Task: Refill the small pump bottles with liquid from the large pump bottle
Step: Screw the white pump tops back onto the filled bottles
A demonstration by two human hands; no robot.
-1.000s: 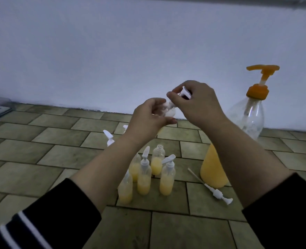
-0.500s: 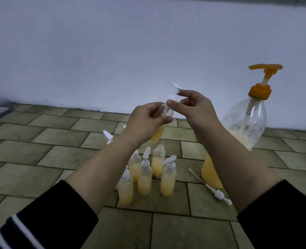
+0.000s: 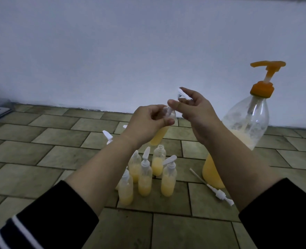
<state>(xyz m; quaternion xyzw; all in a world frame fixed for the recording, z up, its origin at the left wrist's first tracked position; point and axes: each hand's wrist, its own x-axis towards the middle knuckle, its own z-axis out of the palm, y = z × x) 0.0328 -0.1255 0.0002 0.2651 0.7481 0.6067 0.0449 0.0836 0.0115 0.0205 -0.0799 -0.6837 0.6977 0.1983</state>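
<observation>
Nearest: cluster of small pump bottles (image 3: 145,178) upright on the tiled floor (image 3: 40,159), one uncapped bottle (image 3: 158,161) among them, loose white pump (image 3: 218,192) lying just right. Above that, left hand (image 3: 146,123) gripping a tilted small bottle (image 3: 160,134) by the neck, same as half a second ago. Right hand (image 3: 197,112) pinching the white pump head (image 3: 182,93), now lifted a touch higher, tube still in the neck. Large pump bottle (image 3: 245,126) behind the right forearm, near the wall (image 3: 148,51). Plenty of bare floor left.
</observation>
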